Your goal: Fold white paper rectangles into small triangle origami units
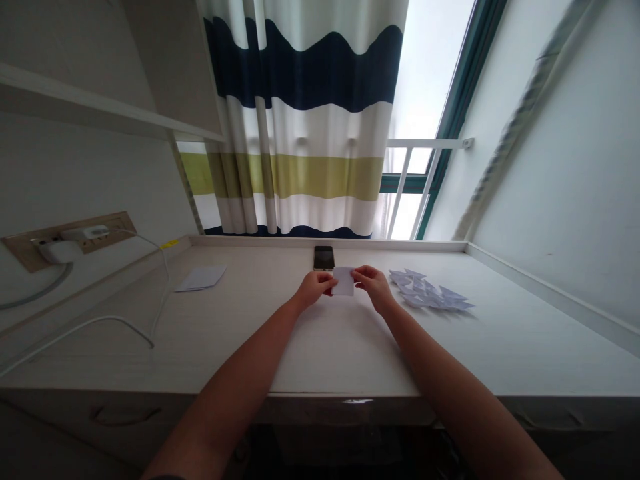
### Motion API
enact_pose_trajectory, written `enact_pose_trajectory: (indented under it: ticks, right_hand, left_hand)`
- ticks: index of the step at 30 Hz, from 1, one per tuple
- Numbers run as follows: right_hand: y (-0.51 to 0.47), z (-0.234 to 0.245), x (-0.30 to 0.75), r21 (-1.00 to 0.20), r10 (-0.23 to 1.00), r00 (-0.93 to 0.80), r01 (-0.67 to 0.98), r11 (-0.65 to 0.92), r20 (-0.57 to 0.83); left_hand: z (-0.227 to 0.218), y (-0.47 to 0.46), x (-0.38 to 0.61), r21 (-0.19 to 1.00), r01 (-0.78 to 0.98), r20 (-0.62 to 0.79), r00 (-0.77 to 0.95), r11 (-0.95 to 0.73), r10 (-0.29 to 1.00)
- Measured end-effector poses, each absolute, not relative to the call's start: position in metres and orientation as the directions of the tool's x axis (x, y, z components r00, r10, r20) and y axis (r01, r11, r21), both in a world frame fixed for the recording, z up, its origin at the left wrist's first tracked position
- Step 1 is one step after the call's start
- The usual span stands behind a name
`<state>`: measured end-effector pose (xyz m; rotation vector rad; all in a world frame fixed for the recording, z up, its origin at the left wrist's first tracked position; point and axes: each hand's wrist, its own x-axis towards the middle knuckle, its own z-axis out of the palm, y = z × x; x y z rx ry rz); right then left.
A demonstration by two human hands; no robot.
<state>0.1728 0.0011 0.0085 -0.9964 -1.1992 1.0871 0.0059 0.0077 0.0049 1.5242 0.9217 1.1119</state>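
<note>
A small white sheet of paper (343, 282) is held up between my two hands over the middle of the desk. My left hand (316, 285) pinches its left edge. At the upper right edge, my right hand (371, 283) grips it between thumb and fingers. Just behind the sheet lies a dark phone (323, 257). To the right of my right hand rests a loose pile of folded white paper pieces (430, 291) with pointed corners. A short stack of flat white paper (201, 278) sits off to the left.
The white desk (345, 353) has a raised rim along its back and right side. A white cable (163, 293) runs across its left part from a wall socket panel (95, 233). A striped curtain (310, 127) hangs behind, beside a window with a white rail (425, 143).
</note>
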Motion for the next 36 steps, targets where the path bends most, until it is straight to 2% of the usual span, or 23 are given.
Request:
enact_pose_trajectory:
  ticks: [9,16,24,28,36]
  right_hand:
    - [0.002,0.008,0.174,-0.967,0.973,0.009,-0.11,0.231,0.231]
    - [0.001,0.006,0.172,-0.993,0.991,-0.096,-0.089,0.083,0.091]
    - [-0.003,0.011,0.171,-0.99,0.987,-0.134,-0.12,0.068,0.084]
    - [-0.004,0.012,0.171,-0.984,0.986,-0.145,-0.167,0.055,0.079]
    - [-0.008,0.015,0.173,-0.972,0.979,-0.188,-0.232,0.037,0.083]
  left_hand:
    - [0.003,0.009,0.006,0.974,0.027,0.207,0.297,-0.225,0.932]
    - [0.001,0.012,0.005,0.975,-0.006,0.217,0.201,-0.221,0.955]
    - [0.006,0.011,0.005,0.983,-0.118,0.158,0.151,-0.141,0.976]
    - [0.007,0.008,0.005,0.975,-0.17,0.172,0.185,-0.14,0.968]
    - [0.006,0.007,0.002,0.951,-0.291,0.207,0.364,-0.1,0.908]
